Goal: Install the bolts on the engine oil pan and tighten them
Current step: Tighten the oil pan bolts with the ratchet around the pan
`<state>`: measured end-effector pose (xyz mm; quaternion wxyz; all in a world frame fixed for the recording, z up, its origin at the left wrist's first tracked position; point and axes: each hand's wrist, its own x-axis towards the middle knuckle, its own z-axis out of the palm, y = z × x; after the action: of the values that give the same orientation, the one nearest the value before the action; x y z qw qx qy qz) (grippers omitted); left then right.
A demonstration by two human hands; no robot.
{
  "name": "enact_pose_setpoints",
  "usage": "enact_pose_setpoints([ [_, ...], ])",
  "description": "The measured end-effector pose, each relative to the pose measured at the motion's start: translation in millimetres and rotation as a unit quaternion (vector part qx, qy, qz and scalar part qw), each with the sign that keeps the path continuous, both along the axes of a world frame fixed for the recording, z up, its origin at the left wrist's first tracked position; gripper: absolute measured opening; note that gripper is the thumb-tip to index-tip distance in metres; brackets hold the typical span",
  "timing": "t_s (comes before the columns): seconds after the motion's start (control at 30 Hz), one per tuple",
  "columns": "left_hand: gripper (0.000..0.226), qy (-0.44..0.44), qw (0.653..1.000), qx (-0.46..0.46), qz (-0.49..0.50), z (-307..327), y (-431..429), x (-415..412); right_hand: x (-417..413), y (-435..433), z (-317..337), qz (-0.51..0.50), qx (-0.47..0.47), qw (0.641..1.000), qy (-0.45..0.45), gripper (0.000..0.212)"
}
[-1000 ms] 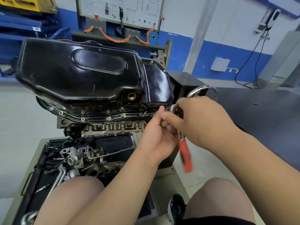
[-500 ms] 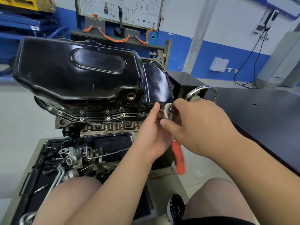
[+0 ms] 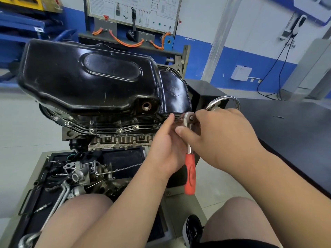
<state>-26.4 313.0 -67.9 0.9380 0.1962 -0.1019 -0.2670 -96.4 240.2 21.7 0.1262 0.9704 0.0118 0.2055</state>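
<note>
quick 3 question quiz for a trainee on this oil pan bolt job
1. True or false: the ratchet hangs with its red handle pointing down.
2. The drain hole in the oil pan is: A plugged, B open, C out of sight.
3. Which hand grips the ratchet's head?
Key: 1 true; 2 B; 3 the right hand.

No legible txt anywhere. Print on the diagram board (image 3: 132, 8) is too small. Stamped marks on the oil pan (image 3: 93, 81) are unreadable.
</note>
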Motion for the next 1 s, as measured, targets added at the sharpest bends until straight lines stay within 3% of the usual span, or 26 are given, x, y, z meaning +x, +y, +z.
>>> enact_pose_setpoints([
  [0.1, 0.030, 0.025, 0.999, -0.031, -0.011, 2, 3, 0, 0, 2, -1, 0.012, 0.016, 1.000, -0.003, 0.043],
  [0.23, 0.024, 0.056, 0.998, 0.016, 0.006, 2, -1, 0, 3, -2, 2, 0.056, -0.027, 0.998, -0.001, 0.028],
  [0.4, 0.023, 0.029, 0.999, 0.021, -0.001, -3, -2, 4, 4, -7, 4, 0.052, -0.036, 0.998, -0.011, 0.019],
  [0.53, 0.033, 0.014, 1.000, -0.002, -0.001, -6, -3, 6, 3, -4, 5, 0.001, 0.010, 1.000, -0.009, 0.052],
  [0.6, 0.034, 0.013, 1.000, -0.002, -0.014, -6, -5, 5, 3, -2, 3, 0.002, 0.031, 0.999, -0.016, 0.056],
  [0.67, 0.033, 0.030, 0.999, 0.010, -0.010, -5, -6, 4, 3, -3, 2, 0.010, 0.017, 1.000, -0.008, 0.047],
  [0.77, 0.034, 0.048, 0.998, 0.043, 0.018, -6, -6, 3, 4, -7, 2, 0.049, -0.027, 0.998, -0.004, 0.016],
  [0.83, 0.036, 0.046, 0.998, 0.051, 0.014, -7, -6, 3, 4, -8, 3, 0.044, -0.036, 0.998, 0.009, 0.028],
  [0.93, 0.029, 0.025, 0.999, 0.031, 0.017, -7, -4, 5, 5, -9, 4, 0.032, -0.020, 0.999, -0.002, 0.024],
  [1.0, 0.039, 0.023, 0.999, 0.026, 0.030, -7, -3, 5, 6, -9, 4, -0.007, -0.004, 1.000, 0.011, 0.048],
])
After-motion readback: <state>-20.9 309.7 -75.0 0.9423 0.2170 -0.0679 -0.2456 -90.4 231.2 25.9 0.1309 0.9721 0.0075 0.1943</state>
